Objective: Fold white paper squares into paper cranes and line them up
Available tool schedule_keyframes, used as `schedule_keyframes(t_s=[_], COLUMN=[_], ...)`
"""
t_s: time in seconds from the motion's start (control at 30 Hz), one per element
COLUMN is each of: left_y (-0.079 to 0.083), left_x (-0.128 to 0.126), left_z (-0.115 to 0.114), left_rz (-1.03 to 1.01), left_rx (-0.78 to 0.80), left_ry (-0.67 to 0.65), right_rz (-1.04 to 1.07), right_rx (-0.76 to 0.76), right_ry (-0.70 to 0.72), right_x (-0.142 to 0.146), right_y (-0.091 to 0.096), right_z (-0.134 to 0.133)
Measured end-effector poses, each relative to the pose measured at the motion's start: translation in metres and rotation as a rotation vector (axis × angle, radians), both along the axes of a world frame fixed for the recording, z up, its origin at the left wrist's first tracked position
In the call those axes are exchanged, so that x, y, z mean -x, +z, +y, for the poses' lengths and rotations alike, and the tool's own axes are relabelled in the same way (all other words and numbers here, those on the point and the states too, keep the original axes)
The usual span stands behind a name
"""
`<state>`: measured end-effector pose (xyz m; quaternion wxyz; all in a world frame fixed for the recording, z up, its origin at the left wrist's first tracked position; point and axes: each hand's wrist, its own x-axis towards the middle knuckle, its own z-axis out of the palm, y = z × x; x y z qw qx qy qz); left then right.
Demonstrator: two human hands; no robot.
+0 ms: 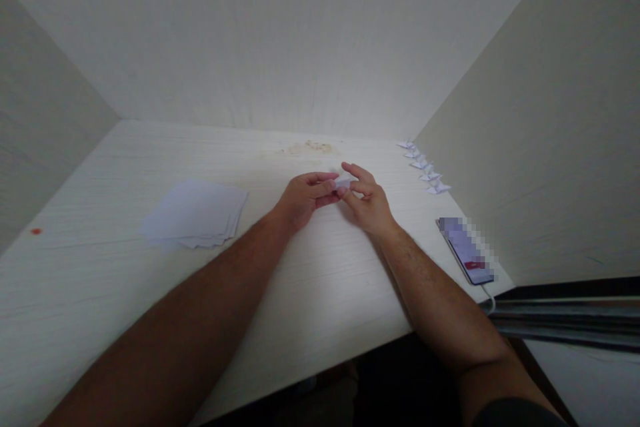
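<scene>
A small folded piece of white paper (343, 183) is held between both hands above the middle of the tabletop. My left hand (306, 199) pinches its left side between thumb and fingers. On the other side, my right hand (369, 200) grips the paper with thumb and a finger, while its index finger sticks up and away. The fingers cover much of the paper, so its full shape is hidden. To the left of my left hand lies a loose stack of white paper sheets (200, 212).
Several small folded paper cranes (430, 177) stand in a row along the right wall. A phone (465, 250) with a white cable lies near the right edge. Walls enclose the white table (100, 267) at back and sides. An orange spot (37, 231) is at far left.
</scene>
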<state>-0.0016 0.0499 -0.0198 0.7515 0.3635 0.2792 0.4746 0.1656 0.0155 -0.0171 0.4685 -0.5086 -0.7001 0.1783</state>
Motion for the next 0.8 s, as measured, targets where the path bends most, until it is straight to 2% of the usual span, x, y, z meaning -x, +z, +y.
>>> schedule_keyframes(t_s=[0.07,0.23,0.37,0.47,0.8], left_y=[-0.001,-0.005,-0.005,-0.005,-0.001], left_x=[0.000,-0.003,-0.004,-0.004,-0.005], left_z=[0.000,0.002,0.003,0.003,-0.001], left_rz=[-0.020,-0.045,-0.050,-0.047,0.008], left_rx=[0.017,0.031,0.017,-0.001,-0.047], left_ry=[-0.011,0.083,0.122,0.129,0.119], right_rz=[-0.008,-0.007,0.072,0.135,0.350], right_rx=[0.004,-0.029,-0.081,-0.061,0.015], right_ry=[0.009,0.006,-0.096,-0.157,-0.179], right_x=[-0.001,0.003,0.008,0.010,0.015], right_y=[-0.001,-0.002,0.001,0.002,-0.002], right_z=[0.001,-0.001,-0.004,-0.004,-0.002])
